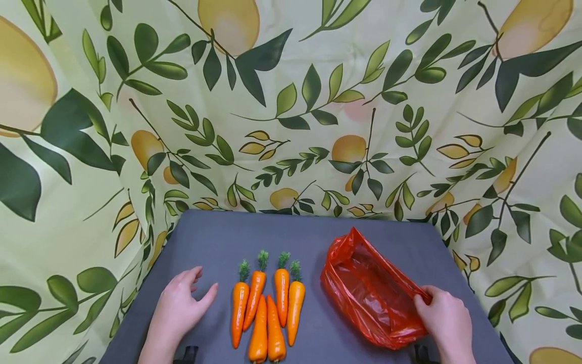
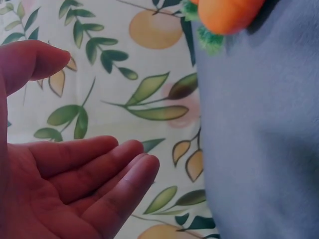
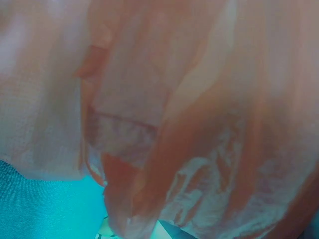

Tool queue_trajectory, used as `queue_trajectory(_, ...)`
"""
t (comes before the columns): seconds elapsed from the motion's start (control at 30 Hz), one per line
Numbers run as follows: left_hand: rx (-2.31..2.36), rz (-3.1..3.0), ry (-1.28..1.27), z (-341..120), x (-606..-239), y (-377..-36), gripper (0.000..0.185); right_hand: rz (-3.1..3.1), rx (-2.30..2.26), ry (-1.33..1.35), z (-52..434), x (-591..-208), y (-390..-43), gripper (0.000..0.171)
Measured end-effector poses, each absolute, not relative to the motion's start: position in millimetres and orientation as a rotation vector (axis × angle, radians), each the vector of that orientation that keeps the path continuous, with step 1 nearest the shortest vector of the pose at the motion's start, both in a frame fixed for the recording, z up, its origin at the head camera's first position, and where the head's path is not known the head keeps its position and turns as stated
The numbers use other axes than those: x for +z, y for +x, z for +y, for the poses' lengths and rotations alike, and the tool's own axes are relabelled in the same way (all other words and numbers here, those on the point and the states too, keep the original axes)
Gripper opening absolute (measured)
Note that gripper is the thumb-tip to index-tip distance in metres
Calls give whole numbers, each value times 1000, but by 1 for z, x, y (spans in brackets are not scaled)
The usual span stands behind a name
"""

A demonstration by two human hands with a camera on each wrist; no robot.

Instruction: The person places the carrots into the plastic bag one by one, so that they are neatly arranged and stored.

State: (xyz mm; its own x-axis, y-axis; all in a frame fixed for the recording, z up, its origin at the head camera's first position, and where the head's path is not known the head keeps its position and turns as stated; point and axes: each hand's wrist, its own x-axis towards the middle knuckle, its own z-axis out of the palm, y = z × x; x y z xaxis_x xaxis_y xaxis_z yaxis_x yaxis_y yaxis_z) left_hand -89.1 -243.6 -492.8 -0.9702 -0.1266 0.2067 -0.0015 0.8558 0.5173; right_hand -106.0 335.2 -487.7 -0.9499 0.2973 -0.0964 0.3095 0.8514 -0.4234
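Looks like the bagging is about to start: right hand [image 1: 447, 321] pinches the red bag [image 1: 368, 290] open near the tabletop's right edge; left hand [image 1: 179, 308], fingers loose and empty, sits beside the carrots [image 1: 265, 308] at the front edge. Next it'd need to close on one carrot.

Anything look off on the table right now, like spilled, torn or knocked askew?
Nothing stands out. Six carrots lie in a tidy cluster on the grey table, tops pointing away. The red plastic bag is crumpled but open, no visible tear, gripped by the right hand. The left hand is open beside the carrots.
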Motion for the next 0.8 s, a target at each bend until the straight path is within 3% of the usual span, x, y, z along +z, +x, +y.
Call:
queue_trajectory(0.4,-920,-2995,124,-213,-522,-98,67,3030,-686,524,329,-487,-105,33)
queue_trajectory(0.67,-890,-3049,213,-196,-535,-104,68,3093,-683,491,347,-521,-112,33)
queue_trajectory(0.8,-881,-3077,250,-191,-539,-106,72,3073,-673,494,339,-506,-107,33)
